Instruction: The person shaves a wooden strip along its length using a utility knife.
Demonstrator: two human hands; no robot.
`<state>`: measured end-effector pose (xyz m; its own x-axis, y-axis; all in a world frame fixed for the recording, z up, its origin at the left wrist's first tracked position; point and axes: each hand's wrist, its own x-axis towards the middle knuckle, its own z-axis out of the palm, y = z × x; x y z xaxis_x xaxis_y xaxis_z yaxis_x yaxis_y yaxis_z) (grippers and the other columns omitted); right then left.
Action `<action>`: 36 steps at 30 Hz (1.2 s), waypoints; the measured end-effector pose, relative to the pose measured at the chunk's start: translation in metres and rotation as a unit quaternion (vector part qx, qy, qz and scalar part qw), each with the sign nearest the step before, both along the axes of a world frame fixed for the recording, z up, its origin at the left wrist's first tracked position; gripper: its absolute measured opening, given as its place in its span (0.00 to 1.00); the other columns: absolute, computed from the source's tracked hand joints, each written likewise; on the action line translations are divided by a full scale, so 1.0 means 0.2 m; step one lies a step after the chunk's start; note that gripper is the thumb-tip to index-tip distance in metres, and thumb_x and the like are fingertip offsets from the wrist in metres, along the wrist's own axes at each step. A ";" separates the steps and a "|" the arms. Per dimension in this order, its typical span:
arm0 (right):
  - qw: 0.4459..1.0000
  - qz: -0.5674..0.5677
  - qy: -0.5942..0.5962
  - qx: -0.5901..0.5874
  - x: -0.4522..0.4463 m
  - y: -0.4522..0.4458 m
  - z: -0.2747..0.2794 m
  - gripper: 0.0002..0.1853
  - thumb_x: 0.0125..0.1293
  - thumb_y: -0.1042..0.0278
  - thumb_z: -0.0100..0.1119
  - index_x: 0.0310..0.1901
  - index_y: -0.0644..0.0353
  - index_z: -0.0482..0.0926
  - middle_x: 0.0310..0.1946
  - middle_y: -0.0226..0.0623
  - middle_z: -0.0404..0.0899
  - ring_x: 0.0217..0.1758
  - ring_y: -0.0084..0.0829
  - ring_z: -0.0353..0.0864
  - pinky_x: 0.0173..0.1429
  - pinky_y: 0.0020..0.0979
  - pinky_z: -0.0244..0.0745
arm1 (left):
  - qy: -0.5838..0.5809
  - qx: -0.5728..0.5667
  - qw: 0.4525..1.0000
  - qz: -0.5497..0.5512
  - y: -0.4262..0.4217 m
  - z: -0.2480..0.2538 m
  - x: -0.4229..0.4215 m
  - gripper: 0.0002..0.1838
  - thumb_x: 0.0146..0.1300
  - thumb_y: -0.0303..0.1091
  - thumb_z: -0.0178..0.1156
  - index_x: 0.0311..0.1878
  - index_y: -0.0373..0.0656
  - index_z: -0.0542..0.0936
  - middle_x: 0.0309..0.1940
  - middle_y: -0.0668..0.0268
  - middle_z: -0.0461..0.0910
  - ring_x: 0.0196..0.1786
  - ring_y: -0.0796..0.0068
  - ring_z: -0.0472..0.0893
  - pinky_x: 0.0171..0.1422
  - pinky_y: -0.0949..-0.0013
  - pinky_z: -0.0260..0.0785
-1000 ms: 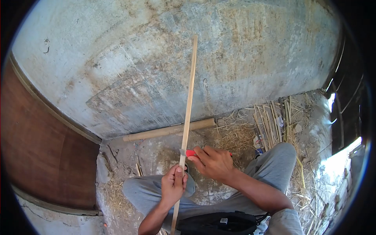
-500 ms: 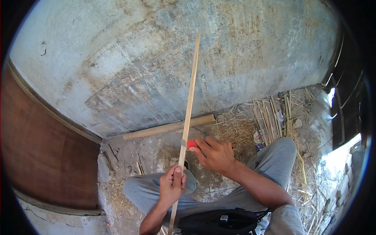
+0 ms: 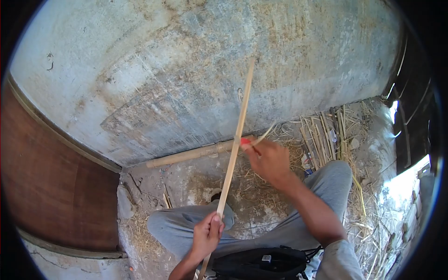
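Observation:
A long, flat, pale strip (image 3: 231,170) slants up from my lap toward the wall. My left hand (image 3: 208,233) is closed round its lower part, thumb on top. Farther up, my right hand (image 3: 269,161) grips a red-handled knife (image 3: 244,141), its blade against the strip and mostly hidden. A thin pale shaving (image 3: 265,134) curls up beside the right hand's fingers.
A bamboo pole (image 3: 193,155) lies along the foot of the stained wall (image 3: 186,84). Thin sticks (image 3: 324,140) and shavings lie at the right. A black bag (image 3: 259,263) rests on my lap; a brown panel (image 3: 60,177) stands left.
My right hand and the knife have moved up along the strip, away from my left hand. The strip's far end has tilted right and lower. A shaving now stands out near the knife.

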<state>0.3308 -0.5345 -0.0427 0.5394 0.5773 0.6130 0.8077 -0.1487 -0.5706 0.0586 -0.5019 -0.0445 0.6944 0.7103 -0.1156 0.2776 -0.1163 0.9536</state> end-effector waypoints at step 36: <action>0.999 -0.033 -0.004 -0.041 0.07 0.02 -0.04 0.14 0.68 0.54 0.61 0.46 0.54 0.85 0.27 0.38 0.82 0.28 0.43 0.84 0.30 0.43 0.77 | 0.097 -0.105 0.988 0.053 -0.30 0.14 -0.88 0.22 0.74 0.51 0.54 0.44 0.37 0.80 0.17 0.76 0.67 0.17 0.88 0.61 0.21 0.79 0.51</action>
<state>0.3440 -0.5311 -0.0501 0.5729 0.5899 0.5691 0.7992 -0.2477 -0.5477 -0.1180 -0.5614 -0.0166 0.5673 0.7242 -0.3921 0.4572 0.1191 0.8814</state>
